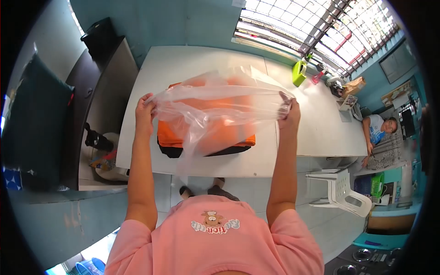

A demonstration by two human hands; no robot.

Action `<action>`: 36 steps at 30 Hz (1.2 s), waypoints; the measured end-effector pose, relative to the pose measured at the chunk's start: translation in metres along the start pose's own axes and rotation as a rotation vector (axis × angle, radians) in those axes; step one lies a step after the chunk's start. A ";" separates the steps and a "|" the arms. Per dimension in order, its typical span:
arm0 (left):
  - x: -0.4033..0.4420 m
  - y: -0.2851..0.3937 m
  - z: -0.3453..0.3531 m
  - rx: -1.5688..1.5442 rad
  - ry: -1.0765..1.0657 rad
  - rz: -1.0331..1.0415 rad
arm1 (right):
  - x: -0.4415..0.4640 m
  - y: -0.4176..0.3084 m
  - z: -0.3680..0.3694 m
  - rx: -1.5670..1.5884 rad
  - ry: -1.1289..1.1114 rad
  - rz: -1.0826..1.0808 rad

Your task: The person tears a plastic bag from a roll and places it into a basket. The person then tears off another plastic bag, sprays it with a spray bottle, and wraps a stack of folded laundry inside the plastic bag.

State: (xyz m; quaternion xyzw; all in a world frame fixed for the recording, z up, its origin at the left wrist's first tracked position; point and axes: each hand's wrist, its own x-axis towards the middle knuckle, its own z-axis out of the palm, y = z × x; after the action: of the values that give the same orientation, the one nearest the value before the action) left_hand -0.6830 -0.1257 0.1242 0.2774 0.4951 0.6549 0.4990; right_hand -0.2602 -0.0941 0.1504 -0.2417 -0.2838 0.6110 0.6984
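Note:
A clear plastic bag [201,121] is stretched wide between my two hands. At its left end, my left hand [145,112] has its fingers closed on the gathered film. My right hand [289,112] grips the opposite end, the plastic bunched at the fingers. Beneath the bag lies a folded stack of orange cloth [170,133], with a black layer showing along its lower edge. Part of the stack is seen only through the film. A loose strip of the bag hangs down over the stack's front side.
The stack rests on a white table [321,133]. A lime-green holder [299,73] and small items stand along the window side. A white plastic chair [341,192] is at the right, near a seated person [378,130]. A dark cabinet [87,91] borders the left.

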 end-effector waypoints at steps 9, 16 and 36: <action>0.065 0.009 0.049 0.129 -0.103 -0.037 | 0.105 -0.015 -0.089 -0.228 0.246 0.089; 0.077 -0.047 0.057 0.237 0.054 -0.041 | 0.013 0.010 0.012 -1.539 0.338 -1.052; -0.066 -0.098 0.086 0.895 -0.169 0.102 | -0.049 0.112 0.035 -0.315 0.168 0.275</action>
State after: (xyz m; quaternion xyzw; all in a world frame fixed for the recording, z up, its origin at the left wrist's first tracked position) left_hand -0.5489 -0.1536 0.0728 0.5422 0.6727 0.3754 0.3355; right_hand -0.3688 -0.1277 0.0937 -0.4344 -0.2808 0.6263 0.5832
